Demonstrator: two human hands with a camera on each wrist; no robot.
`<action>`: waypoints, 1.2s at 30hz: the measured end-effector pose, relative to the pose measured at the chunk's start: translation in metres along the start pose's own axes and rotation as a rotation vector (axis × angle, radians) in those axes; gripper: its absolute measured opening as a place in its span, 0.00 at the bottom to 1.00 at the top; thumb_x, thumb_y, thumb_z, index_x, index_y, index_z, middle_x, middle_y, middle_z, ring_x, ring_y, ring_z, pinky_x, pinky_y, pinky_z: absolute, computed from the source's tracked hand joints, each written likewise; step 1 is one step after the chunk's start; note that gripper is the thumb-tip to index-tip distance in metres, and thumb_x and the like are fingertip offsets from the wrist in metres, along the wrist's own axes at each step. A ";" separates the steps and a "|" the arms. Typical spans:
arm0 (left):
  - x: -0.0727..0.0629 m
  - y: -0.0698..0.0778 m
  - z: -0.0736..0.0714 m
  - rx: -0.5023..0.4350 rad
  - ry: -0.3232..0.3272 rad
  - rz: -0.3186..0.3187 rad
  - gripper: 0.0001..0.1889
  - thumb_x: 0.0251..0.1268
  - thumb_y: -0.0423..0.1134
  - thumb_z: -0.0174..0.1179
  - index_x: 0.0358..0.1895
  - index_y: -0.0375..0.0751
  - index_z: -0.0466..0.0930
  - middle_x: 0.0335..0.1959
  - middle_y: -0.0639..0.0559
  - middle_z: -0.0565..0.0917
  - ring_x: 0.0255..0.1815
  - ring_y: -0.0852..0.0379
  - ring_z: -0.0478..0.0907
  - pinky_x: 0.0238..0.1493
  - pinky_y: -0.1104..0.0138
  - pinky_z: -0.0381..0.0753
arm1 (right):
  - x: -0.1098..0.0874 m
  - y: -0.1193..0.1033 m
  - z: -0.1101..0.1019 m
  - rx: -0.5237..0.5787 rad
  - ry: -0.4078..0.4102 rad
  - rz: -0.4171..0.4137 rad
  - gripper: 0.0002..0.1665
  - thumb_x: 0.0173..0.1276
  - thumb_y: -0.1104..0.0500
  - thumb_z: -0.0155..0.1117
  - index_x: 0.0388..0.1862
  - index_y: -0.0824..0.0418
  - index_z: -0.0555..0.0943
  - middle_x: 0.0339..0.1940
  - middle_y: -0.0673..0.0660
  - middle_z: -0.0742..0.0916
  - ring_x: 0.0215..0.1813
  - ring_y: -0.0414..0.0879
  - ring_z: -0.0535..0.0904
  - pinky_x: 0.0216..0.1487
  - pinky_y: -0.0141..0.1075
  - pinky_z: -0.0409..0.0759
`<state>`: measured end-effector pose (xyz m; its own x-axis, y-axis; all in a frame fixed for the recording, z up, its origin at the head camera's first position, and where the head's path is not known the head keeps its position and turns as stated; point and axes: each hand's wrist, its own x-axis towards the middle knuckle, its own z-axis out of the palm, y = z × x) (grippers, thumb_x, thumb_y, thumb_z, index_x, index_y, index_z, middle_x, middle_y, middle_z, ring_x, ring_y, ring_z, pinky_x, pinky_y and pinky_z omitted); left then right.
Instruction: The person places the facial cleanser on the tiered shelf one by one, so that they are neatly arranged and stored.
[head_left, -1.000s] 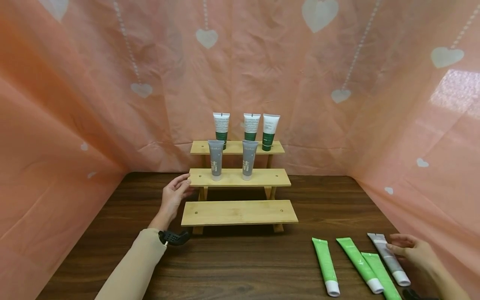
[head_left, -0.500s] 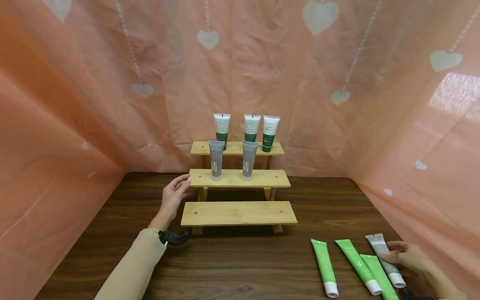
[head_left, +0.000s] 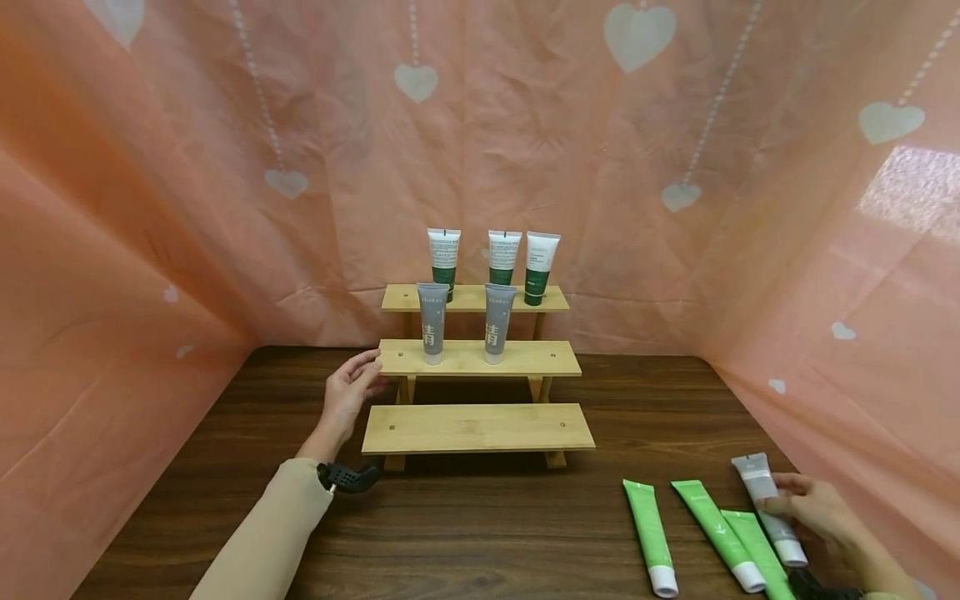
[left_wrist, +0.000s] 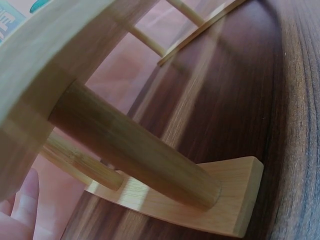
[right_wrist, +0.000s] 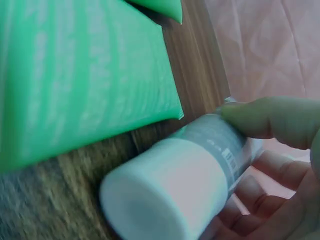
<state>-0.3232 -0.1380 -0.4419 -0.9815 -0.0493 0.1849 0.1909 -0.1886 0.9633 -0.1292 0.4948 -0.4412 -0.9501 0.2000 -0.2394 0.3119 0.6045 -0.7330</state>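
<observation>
My right hand [head_left: 821,508] grips a grey squeeze tube [right_wrist: 217,145] with a white cap [right_wrist: 165,190]. In the right wrist view, the thumb lies on the tube's upper side and the fingers curl round its far side. Whether the tube is off the table cannot be told. At the left end of the middle tier of a wooden three-tier display stand [head_left: 480,427], my left hand [head_left: 348,392] touches the board's edge with relaxed fingers. In the left wrist view, fingertips [left_wrist: 30,192] show below the board, beside the stand's dowel legs [left_wrist: 135,145].
Two grey tubes [head_left: 432,321] stand upright on the middle tier, and several white-and-green tubes [head_left: 537,267] on the top one. Several light green tubes [head_left: 648,533] lie on the dark wood table [head_left: 465,525] left of my right hand. A pink heart-patterned cloth [head_left: 480,150] surrounds the table.
My right hand has closed round the grey tube, and the tube has shifted slightly to the left and away from me. The left hand has stayed at the stand.
</observation>
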 end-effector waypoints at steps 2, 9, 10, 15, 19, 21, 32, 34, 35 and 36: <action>0.001 -0.003 -0.001 0.009 -0.002 0.015 0.23 0.62 0.44 0.61 0.59 0.38 0.74 0.42 0.52 0.83 0.39 0.55 0.81 0.46 0.57 0.79 | 0.000 -0.001 -0.001 -0.028 0.015 -0.025 0.46 0.61 0.54 0.66 0.63 0.84 0.55 0.46 0.70 0.79 0.39 0.45 0.76 0.37 0.39 0.79; 0.001 -0.005 -0.001 0.010 -0.002 0.029 0.23 0.62 0.45 0.61 0.58 0.39 0.74 0.42 0.52 0.83 0.39 0.55 0.82 0.45 0.57 0.80 | 0.001 -0.006 -0.001 -0.004 0.096 -0.118 0.46 0.63 0.54 0.65 0.65 0.81 0.53 0.48 0.70 0.79 0.36 0.33 0.75 0.36 0.33 0.77; 0.001 -0.005 -0.001 0.010 -0.002 0.029 0.23 0.62 0.45 0.61 0.58 0.39 0.74 0.42 0.52 0.83 0.39 0.55 0.82 0.45 0.57 0.80 | 0.002 -0.007 -0.001 0.016 0.108 -0.133 0.45 0.63 0.55 0.65 0.65 0.81 0.53 0.47 0.68 0.80 0.36 0.33 0.75 0.35 0.33 0.77; 0.001 -0.004 -0.001 0.002 0.002 0.021 0.23 0.62 0.44 0.62 0.58 0.39 0.74 0.41 0.52 0.83 0.39 0.54 0.82 0.45 0.58 0.80 | 0.002 -0.011 0.001 0.047 0.185 -0.206 0.42 0.62 0.55 0.67 0.63 0.78 0.57 0.42 0.56 0.83 0.34 0.28 0.75 0.32 0.35 0.79; -0.001 0.000 0.000 -0.002 -0.005 0.021 0.22 0.63 0.43 0.61 0.58 0.37 0.74 0.41 0.52 0.83 0.40 0.52 0.81 0.46 0.56 0.79 | 0.001 -0.019 0.000 0.023 0.212 -0.238 0.41 0.62 0.55 0.66 0.62 0.78 0.58 0.47 0.68 0.80 0.34 0.25 0.73 0.32 0.36 0.80; -0.005 0.006 0.002 -0.001 -0.014 0.018 0.22 0.64 0.40 0.59 0.59 0.35 0.73 0.41 0.51 0.83 0.42 0.47 0.81 0.48 0.53 0.78 | 0.001 -0.024 0.000 0.039 0.220 -0.259 0.39 0.62 0.56 0.66 0.61 0.77 0.59 0.46 0.67 0.80 0.34 0.24 0.73 0.32 0.36 0.81; -0.012 0.021 0.006 0.000 -0.029 0.008 0.20 0.67 0.36 0.56 0.60 0.32 0.71 0.39 0.53 0.82 0.48 0.38 0.77 0.53 0.45 0.71 | 0.006 -0.051 0.010 0.201 0.223 -0.334 0.27 0.61 0.60 0.67 0.56 0.62 0.65 0.39 0.36 0.75 0.38 0.23 0.73 0.35 0.34 0.82; -0.013 0.021 0.007 -0.002 -0.028 0.006 0.21 0.67 0.36 0.56 0.60 0.32 0.71 0.39 0.54 0.83 0.48 0.38 0.77 0.54 0.45 0.70 | 0.007 -0.055 0.013 0.264 0.209 -0.343 0.26 0.61 0.62 0.67 0.54 0.58 0.66 0.37 0.35 0.76 0.38 0.25 0.74 0.34 0.33 0.81; -0.013 0.020 0.007 -0.001 -0.028 0.003 0.21 0.67 0.37 0.56 0.60 0.32 0.71 0.39 0.54 0.83 0.48 0.39 0.77 0.54 0.45 0.70 | 0.007 -0.057 0.015 0.307 0.201 -0.352 0.25 0.61 0.64 0.66 0.53 0.56 0.66 0.36 0.35 0.77 0.37 0.27 0.75 0.33 0.33 0.81; -0.013 0.020 0.007 -0.002 -0.029 0.002 0.21 0.67 0.37 0.56 0.60 0.32 0.71 0.39 0.54 0.83 0.47 0.40 0.77 0.54 0.45 0.70 | 0.008 -0.059 0.017 0.332 0.201 -0.366 0.24 0.60 0.65 0.67 0.51 0.53 0.66 0.35 0.35 0.78 0.37 0.28 0.76 0.33 0.33 0.81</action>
<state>-0.3066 -0.1346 -0.4236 -0.9811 -0.0212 0.1921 0.1926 -0.1906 0.9626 -0.1549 0.4478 -0.4109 -0.9675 0.1851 0.1721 -0.0878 0.3924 -0.9156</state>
